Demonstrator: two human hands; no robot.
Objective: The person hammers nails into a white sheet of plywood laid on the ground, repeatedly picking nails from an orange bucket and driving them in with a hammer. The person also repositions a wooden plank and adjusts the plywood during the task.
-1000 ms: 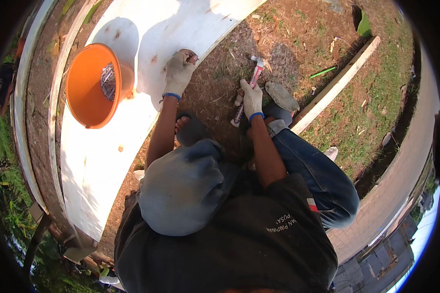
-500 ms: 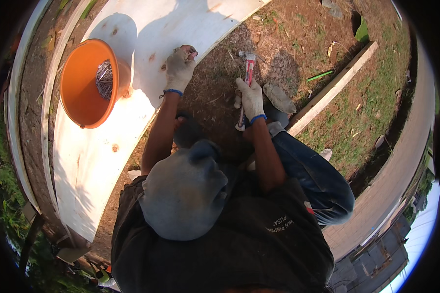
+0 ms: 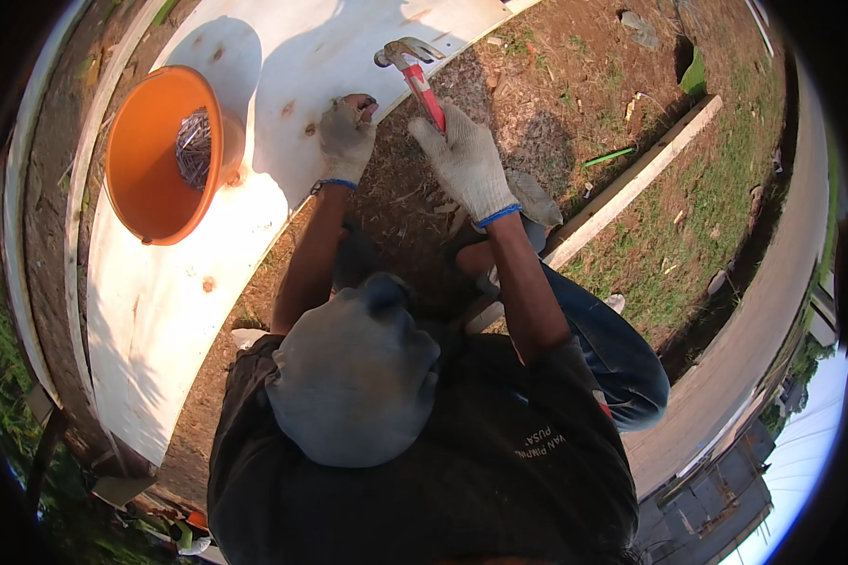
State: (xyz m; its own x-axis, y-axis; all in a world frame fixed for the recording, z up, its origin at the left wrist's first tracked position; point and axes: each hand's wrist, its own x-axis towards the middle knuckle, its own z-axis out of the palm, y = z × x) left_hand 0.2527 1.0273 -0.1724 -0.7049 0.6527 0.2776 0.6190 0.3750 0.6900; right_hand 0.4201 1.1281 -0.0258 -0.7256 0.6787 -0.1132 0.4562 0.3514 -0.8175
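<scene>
Head view: a dark shirt and a jeans leg are seen nearest, along the lower part.
Right hand: gloved, lifted over the ground beside the board; its fingers are clamped on the hammer's handle.
Left hand: gloved, placed at the board's near edge; its fingers are curled together, but whether a nail is pinched between them cannot be told.
Hammer: held with its metal head pointed away and seen over the board's edge, beyond the left fingers; contact with the board is not evident.
White board: laid along the left side, partly shaded.
Orange bucket: tilted on the board, left of the left hand, with nails held inside.
Wooden beam: laid on the ground to the right, well apart from the hammer.
Step in hand: judged to be the readying of a hammer blow at the board's edge.
Next move: the hammer head would need to be aimed beside the left fingers, with the fingertips kept clear and the board kept steady.
Since the earlier frame: the hammer has been raised and swung leftward from over bare ground; the left hand has been kept at the same edge.
</scene>
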